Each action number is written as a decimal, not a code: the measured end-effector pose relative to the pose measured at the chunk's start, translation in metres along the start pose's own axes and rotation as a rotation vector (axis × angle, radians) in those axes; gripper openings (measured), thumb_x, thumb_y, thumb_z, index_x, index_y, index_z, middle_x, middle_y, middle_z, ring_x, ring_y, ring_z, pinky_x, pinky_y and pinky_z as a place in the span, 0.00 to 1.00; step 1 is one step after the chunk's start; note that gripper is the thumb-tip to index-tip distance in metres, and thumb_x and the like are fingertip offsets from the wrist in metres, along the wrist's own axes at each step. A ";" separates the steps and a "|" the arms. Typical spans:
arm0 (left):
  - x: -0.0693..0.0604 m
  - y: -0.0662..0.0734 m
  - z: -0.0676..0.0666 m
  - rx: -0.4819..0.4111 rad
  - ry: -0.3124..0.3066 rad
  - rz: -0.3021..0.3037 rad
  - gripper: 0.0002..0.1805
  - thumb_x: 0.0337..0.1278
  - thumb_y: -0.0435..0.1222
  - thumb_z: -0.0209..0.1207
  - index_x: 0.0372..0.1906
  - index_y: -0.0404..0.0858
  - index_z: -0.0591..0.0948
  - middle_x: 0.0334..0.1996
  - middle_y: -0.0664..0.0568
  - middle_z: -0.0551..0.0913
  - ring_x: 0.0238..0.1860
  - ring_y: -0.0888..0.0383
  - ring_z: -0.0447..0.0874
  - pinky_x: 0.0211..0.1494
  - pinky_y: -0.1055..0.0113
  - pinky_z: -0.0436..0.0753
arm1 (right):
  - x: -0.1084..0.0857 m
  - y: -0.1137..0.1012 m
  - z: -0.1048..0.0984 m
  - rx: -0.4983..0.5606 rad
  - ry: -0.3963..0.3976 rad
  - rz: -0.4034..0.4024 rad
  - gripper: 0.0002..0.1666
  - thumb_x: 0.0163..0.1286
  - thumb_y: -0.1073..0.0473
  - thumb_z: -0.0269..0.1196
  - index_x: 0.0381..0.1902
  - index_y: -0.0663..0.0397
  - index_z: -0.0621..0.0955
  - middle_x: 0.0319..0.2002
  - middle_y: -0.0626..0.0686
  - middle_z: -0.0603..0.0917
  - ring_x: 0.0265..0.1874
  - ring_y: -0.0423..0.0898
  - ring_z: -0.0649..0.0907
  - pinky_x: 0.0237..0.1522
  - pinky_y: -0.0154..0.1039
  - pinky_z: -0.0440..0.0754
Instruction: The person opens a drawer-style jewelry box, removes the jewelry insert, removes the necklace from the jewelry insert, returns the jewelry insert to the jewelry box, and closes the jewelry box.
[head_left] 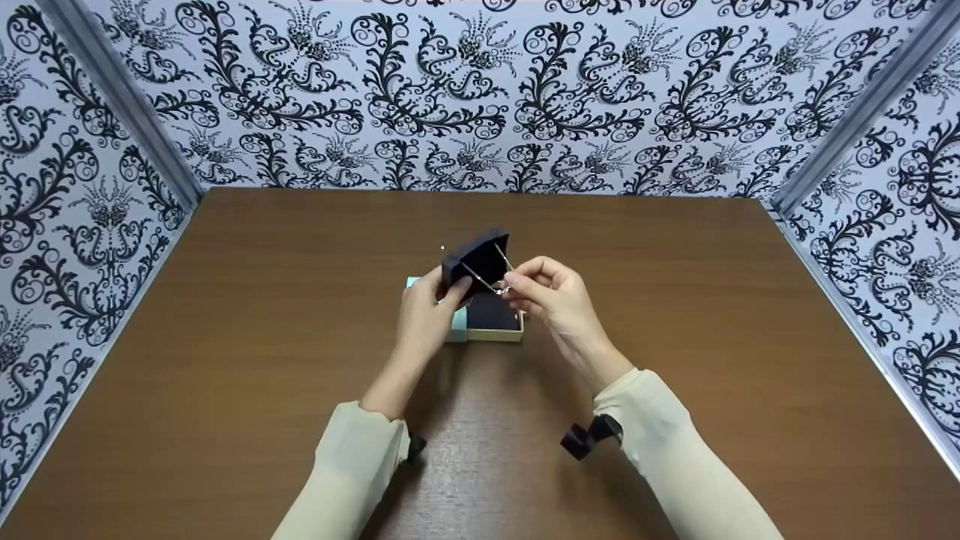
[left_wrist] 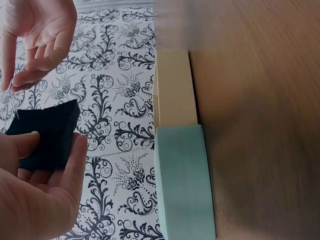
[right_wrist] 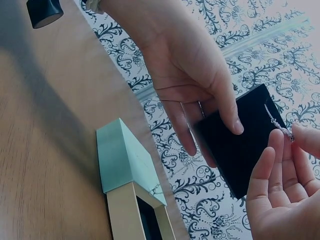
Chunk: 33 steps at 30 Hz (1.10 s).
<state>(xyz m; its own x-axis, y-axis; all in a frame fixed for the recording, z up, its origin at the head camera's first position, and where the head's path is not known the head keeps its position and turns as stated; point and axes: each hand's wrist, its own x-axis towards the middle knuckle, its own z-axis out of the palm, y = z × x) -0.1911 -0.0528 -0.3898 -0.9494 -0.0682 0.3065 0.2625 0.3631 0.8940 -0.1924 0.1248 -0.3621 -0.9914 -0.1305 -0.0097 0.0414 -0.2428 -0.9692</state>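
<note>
The left hand (head_left: 427,319) grips a black pad (head_left: 489,262), its thumb on the near face and its other fingers mostly hidden behind. The right hand (head_left: 555,300) pinches a silvery necklace (right_wrist: 274,119) between thumb and fingertip, just beside that pad; the fingertips cover part of the necklace, so its clasp or pendant cannot be made out. Two strands run from the pad toward the pinch. Below the left hand's grip, a thin chain dangles near the box, hard to trace to its end. Under both hands sits a box, its mint sleeve (left_wrist: 186,182) largely covered by the left hand in the head view, its cream drawer (head_left: 495,335) pulled partly out with a dark lining inside. Both wrist views cut the box off at the edge.
</note>
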 end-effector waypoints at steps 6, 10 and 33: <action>0.001 0.001 -0.002 0.012 0.004 -0.008 0.09 0.64 0.37 0.62 0.39 0.33 0.85 0.35 0.43 0.90 0.35 0.57 0.83 0.42 0.63 0.79 | 0.000 -0.001 -0.001 0.000 0.006 0.005 0.09 0.68 0.71 0.62 0.30 0.53 0.80 0.28 0.49 0.85 0.28 0.42 0.86 0.35 0.32 0.85; 0.003 0.000 -0.004 0.018 0.002 -0.025 0.09 0.64 0.37 0.62 0.38 0.34 0.85 0.33 0.45 0.89 0.33 0.60 0.80 0.40 0.66 0.79 | 0.000 -0.001 -0.001 0.002 0.009 0.002 0.09 0.68 0.71 0.62 0.30 0.54 0.80 0.28 0.50 0.85 0.28 0.43 0.86 0.35 0.32 0.85; 0.006 -0.005 -0.012 -0.178 -0.029 -0.138 0.11 0.67 0.33 0.59 0.44 0.29 0.85 0.44 0.35 0.88 0.44 0.53 0.88 0.42 0.68 0.88 | 0.001 -0.001 -0.007 0.031 -0.007 -0.022 0.10 0.69 0.72 0.60 0.30 0.54 0.80 0.28 0.50 0.85 0.28 0.42 0.84 0.35 0.33 0.84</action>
<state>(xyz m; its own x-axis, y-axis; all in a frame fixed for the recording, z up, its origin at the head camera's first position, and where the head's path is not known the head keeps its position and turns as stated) -0.1964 -0.0658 -0.3888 -0.9823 -0.0785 0.1703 0.1538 0.1824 0.9711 -0.1941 0.1316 -0.3632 -0.9912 -0.1314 0.0135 0.0235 -0.2755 -0.9610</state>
